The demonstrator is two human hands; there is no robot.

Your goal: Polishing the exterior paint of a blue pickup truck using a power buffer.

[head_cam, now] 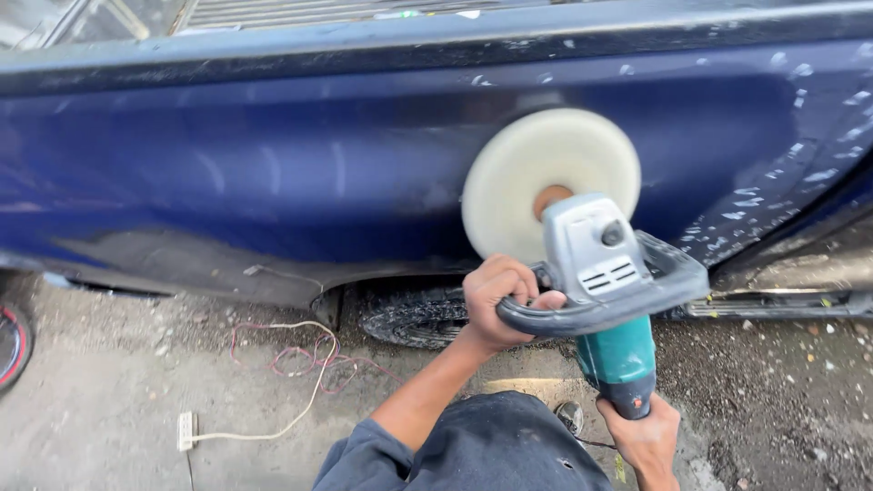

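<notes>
A power polisher [605, 273] with a grey head and a teal body presses its round cream foam pad [546, 173] against a dark blue car body panel [273, 173]. My left hand [496, 300] grips the black loop handle on the polisher's left side. My right hand [644, 435] holds the rear end of the teal body, low in view. White specks of polish dot the panel to the right of the pad. My knee in dark cloth [491, 445] fills the bottom middle.
A car tyre [414, 318] sits under the panel behind my left hand. On the concrete ground lie a white extension socket [185, 429] with its cord and tangled red wires [300, 355]. A red-rimmed round object [11, 345] is at the left edge.
</notes>
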